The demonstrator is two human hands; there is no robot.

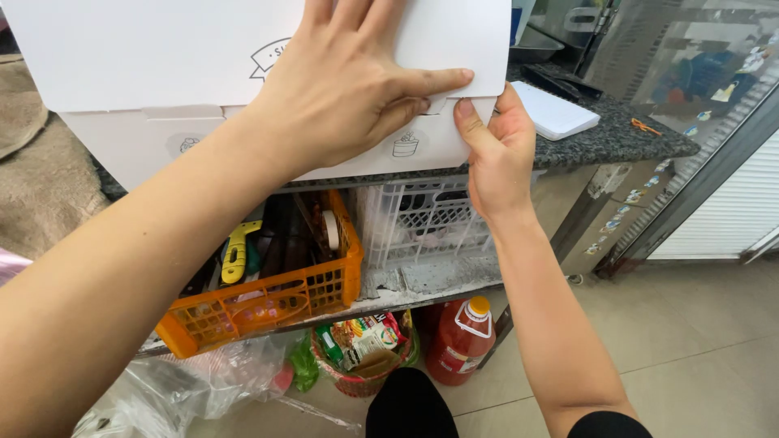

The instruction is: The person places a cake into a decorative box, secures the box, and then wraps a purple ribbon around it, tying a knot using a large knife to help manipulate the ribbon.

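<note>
Sideways, white box (pixel 146 97), long axis left-right

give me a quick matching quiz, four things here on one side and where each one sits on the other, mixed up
Things:
1. white cardboard box
2. orange crate
3. red bottle
4. white notepad

Places:
a. on the floor under the shelf
b. on the stone counter, right of the hands
c. on the shelf below the counter
d. under the left hand, with the right hand at its edge

Pairs: 1-d, 2-c, 3-a, 4-b
</note>
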